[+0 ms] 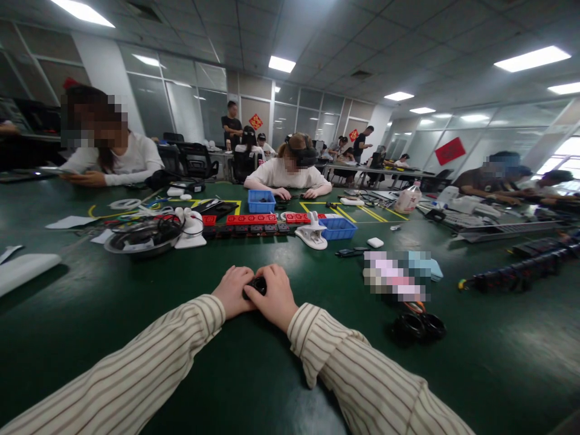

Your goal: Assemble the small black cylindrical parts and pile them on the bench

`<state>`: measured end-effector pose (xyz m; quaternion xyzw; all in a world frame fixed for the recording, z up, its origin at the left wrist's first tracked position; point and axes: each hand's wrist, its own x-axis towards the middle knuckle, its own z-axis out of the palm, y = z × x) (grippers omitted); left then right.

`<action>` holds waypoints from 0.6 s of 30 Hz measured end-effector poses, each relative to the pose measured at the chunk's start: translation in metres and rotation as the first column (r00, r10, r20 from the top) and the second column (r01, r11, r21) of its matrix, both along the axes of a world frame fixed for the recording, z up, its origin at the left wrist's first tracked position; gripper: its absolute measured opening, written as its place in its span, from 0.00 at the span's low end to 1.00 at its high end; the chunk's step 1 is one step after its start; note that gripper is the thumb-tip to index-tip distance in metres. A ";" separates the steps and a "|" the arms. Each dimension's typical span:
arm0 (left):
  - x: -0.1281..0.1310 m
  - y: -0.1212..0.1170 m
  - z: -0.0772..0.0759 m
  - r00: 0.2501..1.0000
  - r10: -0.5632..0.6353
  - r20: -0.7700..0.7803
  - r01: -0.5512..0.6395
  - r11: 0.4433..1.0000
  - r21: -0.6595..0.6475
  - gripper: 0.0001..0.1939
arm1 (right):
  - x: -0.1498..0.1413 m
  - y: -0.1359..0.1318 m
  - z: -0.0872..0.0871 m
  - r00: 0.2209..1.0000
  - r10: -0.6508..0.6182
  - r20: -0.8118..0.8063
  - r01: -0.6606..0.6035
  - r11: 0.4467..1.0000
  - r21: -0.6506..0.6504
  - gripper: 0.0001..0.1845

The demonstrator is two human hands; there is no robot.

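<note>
My left hand (234, 292) and my right hand (277, 295) meet at the middle of the green table (190, 368). Between them is a small, glossy black round object (260, 284), mostly covered by fingers, so its exact kind is unclear. My right thumb lies across its near side, with the fingers curled over the far side. The left fingers close around its left edge. To the right, two black ring-shaped pieces (421, 327) lie side by side on the table, similar in colour to the held one.
Ahead lie red-and-black socket strips (251, 220), blue bins (338, 228) and a white clip-like stand (312, 234). A metal bowl (144, 251) of cables sits left. A small white case (375, 243) and a dark cable bundle (521, 270) lie right. A person (292, 177) works opposite.
</note>
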<state>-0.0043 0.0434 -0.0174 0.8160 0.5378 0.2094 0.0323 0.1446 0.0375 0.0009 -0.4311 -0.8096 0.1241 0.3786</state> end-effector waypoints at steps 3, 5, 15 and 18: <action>-0.005 0.005 -0.005 0.997 -0.045 0.065 0.043 0.999 0.024 0.22 | 0.002 0.001 0.001 0.998 0.070 0.000 -0.070 0.997 0.037 0.08; -0.007 0.008 -0.008 0.991 -0.083 0.107 0.080 0.996 0.025 0.21 | 0.003 0.001 0.002 0.989 0.147 0.007 -0.147 0.987 0.070 0.09; -0.010 0.010 -0.013 0.992 -0.106 0.070 0.105 0.994 0.013 0.21 | 0.005 -0.008 0.009 0.927 0.373 0.045 -0.375 0.914 0.155 0.10; -0.006 0.006 -0.012 0.997 -0.051 0.057 0.050 0.999 0.010 0.26 | 0.006 -0.009 0.010 0.960 0.279 -0.027 -0.271 0.948 0.169 0.11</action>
